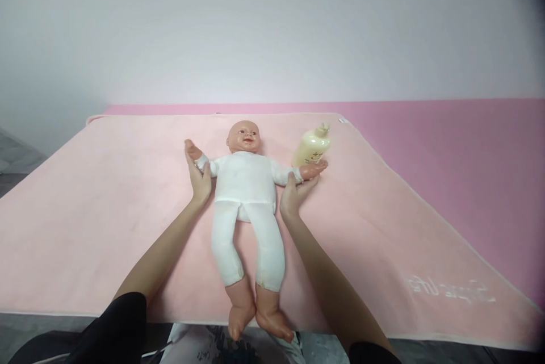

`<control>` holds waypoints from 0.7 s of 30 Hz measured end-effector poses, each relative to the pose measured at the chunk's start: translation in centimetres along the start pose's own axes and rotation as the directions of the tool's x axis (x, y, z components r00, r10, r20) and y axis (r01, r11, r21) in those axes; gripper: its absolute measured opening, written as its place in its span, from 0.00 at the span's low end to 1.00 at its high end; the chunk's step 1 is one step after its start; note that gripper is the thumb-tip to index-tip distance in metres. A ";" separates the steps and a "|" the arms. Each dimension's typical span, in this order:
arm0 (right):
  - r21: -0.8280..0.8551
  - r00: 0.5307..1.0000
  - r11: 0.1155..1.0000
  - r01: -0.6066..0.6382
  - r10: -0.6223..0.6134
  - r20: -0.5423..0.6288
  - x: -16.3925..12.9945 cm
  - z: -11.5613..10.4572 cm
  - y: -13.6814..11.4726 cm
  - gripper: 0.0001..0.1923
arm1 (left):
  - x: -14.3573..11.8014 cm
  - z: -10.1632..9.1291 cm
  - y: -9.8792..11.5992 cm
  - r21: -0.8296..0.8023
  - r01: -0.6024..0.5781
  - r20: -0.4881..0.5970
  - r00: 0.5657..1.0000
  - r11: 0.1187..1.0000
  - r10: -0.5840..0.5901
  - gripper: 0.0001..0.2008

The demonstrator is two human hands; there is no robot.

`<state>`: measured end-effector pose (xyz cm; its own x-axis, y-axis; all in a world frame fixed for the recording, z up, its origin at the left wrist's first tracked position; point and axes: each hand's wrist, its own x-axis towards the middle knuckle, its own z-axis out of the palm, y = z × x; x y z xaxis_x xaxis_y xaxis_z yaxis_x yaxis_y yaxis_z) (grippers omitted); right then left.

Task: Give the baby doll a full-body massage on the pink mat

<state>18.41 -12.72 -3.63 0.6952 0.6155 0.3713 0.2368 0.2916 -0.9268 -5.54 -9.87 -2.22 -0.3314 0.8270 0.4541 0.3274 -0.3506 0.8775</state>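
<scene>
A baby doll (244,182) in white clothes lies on its back on a pale pink blanket (106,210), head away from me, feet over the near edge. My left hand (198,178) holds the doll's arm on the left side, fingers wrapped around its wrist. My right hand (296,189) lies under the doll's other arm and grips it near the wrist. A cream lotion bottle (311,146) stands tilted just beyond the doll's hand on the right.
The blanket covers a table with a darker pink surface (447,142) showing at the right and back. A white wall (272,23) rises behind. Embroidered lettering (451,289) marks the blanket's near right corner.
</scene>
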 end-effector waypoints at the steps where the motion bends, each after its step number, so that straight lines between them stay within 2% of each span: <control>1: -0.045 0.998 0.998 0.043 -0.041 0.040 -0.1 0.1 0.2 0.39 | 0.0 0.2 0.0 0.074 -0.052 0.039 0.998 0.996 0.049 0.37; 3: -0.154 0.976 0.973 0.171 -0.146 0.159 -0.3 0.4 0.3 0.35 | -0.1 0.5 0.1 0.222 -0.162 0.142 0.981 0.961 0.132 0.31; 4: -0.212 0.950 0.944 0.254 -0.203 0.237 -0.4 0.5 0.2 0.34 | -0.1 0.7 0.1 0.279 -0.218 0.196 0.966 0.935 0.166 0.30; 8: -0.371 0.787 0.741 0.560 -0.336 0.517 -0.5 1.0 -0.2 0.35 | -0.1 1.2 0.6 0.405 -0.403 0.348 0.898 0.820 0.269 0.30; 10: -0.391 0.735 0.670 0.630 -0.353 0.579 -0.3 1.1 -0.3 0.37 | -0.1 1.4 0.7 0.418 -0.432 0.373 0.884 0.799 0.283 0.31; 13: -0.384 0.689 0.630 0.675 -0.352 0.634 0.3 1.3 -0.3 0.37 | 0.1 1.5 0.7 0.419 -0.448 0.378 0.877 0.790 0.296 0.32; 16: -0.386 0.676 0.618 0.685 -0.341 0.653 0.5 1.2 -0.4 0.36 | 0.1 1.5 0.5 0.427 -0.458 0.386 0.872 0.780 0.301 0.31; 18: -0.393 0.704 0.640 0.660 -0.343 0.622 0.5 1.1 -0.5 0.33 | 0.1 1.3 0.5 0.434 -0.455 0.387 0.873 0.778 0.296 0.31; 21: -0.306 0.777 0.767 0.564 -0.368 0.510 0.3 0.7 -0.3 0.31 | 0.2 1.1 0.5 0.403 -0.423 0.358 0.889 0.812 0.285 0.32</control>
<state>18.10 -12.10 -3.17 0.1070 0.7451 0.6583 0.7812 0.3466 -0.5193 -4.47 -9.45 -1.84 0.1160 0.7927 0.5985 0.7621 -0.4574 0.4581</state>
